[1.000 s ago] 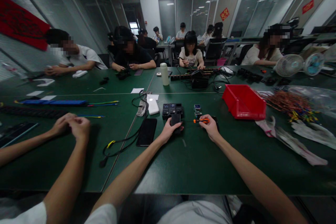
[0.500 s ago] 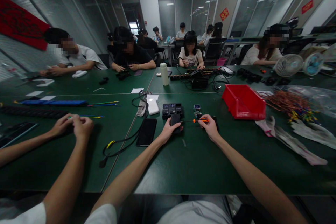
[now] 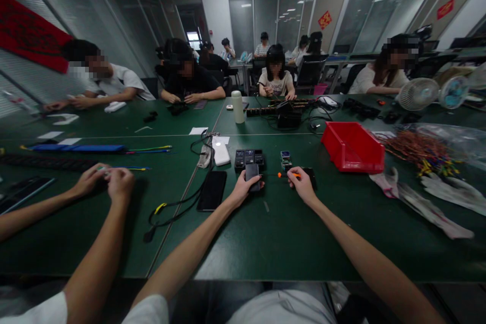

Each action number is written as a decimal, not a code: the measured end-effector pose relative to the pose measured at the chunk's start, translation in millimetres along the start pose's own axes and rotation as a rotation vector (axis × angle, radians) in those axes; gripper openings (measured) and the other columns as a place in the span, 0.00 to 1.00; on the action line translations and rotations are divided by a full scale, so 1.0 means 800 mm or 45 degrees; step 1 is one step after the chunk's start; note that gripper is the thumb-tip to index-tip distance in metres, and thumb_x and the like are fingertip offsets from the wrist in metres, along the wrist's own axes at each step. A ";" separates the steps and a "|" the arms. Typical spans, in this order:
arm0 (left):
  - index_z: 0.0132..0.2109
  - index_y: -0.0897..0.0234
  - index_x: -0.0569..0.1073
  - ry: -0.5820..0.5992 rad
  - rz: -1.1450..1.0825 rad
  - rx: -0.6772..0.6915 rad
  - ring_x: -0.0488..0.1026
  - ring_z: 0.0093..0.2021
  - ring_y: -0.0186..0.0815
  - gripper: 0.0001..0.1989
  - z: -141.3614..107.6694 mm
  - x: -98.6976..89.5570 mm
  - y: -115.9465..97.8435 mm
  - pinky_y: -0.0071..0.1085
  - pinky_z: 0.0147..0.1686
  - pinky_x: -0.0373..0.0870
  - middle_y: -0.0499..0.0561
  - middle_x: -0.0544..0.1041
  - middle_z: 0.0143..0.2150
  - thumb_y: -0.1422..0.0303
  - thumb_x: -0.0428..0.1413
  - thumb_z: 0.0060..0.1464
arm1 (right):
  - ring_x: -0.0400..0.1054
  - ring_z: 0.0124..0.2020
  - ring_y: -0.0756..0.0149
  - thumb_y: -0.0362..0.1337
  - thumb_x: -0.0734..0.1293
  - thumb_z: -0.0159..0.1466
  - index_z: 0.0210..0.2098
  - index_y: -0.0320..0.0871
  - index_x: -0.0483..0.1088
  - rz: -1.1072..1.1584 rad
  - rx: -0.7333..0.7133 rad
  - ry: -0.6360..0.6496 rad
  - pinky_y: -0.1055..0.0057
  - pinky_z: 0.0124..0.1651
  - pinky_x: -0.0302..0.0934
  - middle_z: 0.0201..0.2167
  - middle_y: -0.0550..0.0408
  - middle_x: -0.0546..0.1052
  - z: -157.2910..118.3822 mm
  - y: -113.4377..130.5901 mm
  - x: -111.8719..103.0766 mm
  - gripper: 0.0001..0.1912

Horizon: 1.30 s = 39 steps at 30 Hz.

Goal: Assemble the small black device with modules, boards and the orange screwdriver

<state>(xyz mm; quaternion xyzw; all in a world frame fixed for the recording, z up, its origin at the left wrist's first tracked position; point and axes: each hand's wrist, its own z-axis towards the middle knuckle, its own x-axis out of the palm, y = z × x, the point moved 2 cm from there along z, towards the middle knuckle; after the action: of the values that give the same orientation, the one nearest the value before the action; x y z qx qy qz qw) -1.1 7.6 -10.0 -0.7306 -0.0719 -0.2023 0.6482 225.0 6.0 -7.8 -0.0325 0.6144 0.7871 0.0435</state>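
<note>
My left hand (image 3: 243, 188) is closed around a small dark rectangular block (image 3: 252, 176), held above the green table. My right hand (image 3: 301, 182) grips an orange-handled screwdriver (image 3: 294, 175), its thin shaft pointing left toward the block. Just behind the block sits a black case with compartments (image 3: 239, 159). A small electronic module (image 3: 285, 160) lies beyond my right hand, and a dark flat object (image 3: 312, 177) is partly hidden beside that hand. To the left of my left hand lies a black phone (image 3: 211, 191).
A red bin (image 3: 353, 149) stands right of my right hand, with gloves (image 3: 421, 205) and copper wires (image 3: 417, 149) beyond. Left are a white device (image 3: 220, 152) and a black cable (image 3: 178, 217). A co-worker's hands (image 3: 106, 179) work nearby. A bottle (image 3: 237, 107) stands behind.
The dark block in my left hand has tilted slightly, so its face looks lighter. My right hand has turned a little around the screwdriver, covering more of the handle.
</note>
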 end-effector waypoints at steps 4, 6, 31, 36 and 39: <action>0.47 0.66 0.60 -0.005 0.011 -0.006 0.76 0.33 0.36 0.24 -0.001 0.000 0.000 0.40 0.39 0.74 0.58 0.73 0.43 0.65 0.61 0.45 | 0.61 0.22 0.71 0.44 0.65 0.57 0.36 0.44 0.65 0.035 -0.005 -0.013 0.73 0.25 0.57 0.26 0.59 0.66 0.000 0.000 -0.001 0.12; 0.47 0.65 0.60 -0.005 0.021 -0.007 0.76 0.34 0.36 0.24 -0.001 0.001 -0.001 0.40 0.40 0.74 0.58 0.73 0.44 0.65 0.61 0.45 | 0.61 0.23 0.71 0.43 0.66 0.57 0.38 0.44 0.64 0.070 -0.004 -0.029 0.73 0.25 0.57 0.26 0.59 0.66 0.001 -0.001 -0.001 0.13; 0.48 0.66 0.59 0.025 0.016 -0.009 0.77 0.34 0.37 0.25 -0.002 0.002 -0.003 0.40 0.39 0.74 0.59 0.73 0.45 0.65 0.60 0.46 | 0.61 0.24 0.71 0.40 0.67 0.52 0.37 0.44 0.64 0.114 -0.018 -0.029 0.73 0.26 0.58 0.29 0.58 0.68 0.001 0.001 0.001 0.14; 0.49 0.66 0.59 0.019 0.008 -0.019 0.77 0.35 0.37 0.25 -0.002 0.003 -0.004 0.40 0.40 0.74 0.59 0.73 0.44 0.65 0.61 0.46 | 0.63 0.24 0.70 0.41 0.67 0.53 0.37 0.43 0.64 0.103 -0.024 -0.016 0.72 0.27 0.59 0.28 0.58 0.68 0.000 0.003 0.000 0.14; 0.49 0.66 0.60 0.002 0.000 -0.016 0.76 0.34 0.37 0.25 -0.003 0.004 -0.004 0.40 0.40 0.74 0.58 0.73 0.44 0.65 0.60 0.46 | 0.63 0.25 0.70 0.42 0.67 0.53 0.37 0.43 0.64 0.093 -0.025 -0.013 0.72 0.27 0.59 0.29 0.57 0.68 0.000 0.002 0.000 0.14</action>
<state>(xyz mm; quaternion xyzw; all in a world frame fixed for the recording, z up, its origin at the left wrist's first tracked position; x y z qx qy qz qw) 0.3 5.1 -5.5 -0.7344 -0.0702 -0.2034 0.6437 225.1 5.7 -6.1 -0.0063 0.6073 0.7943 0.0175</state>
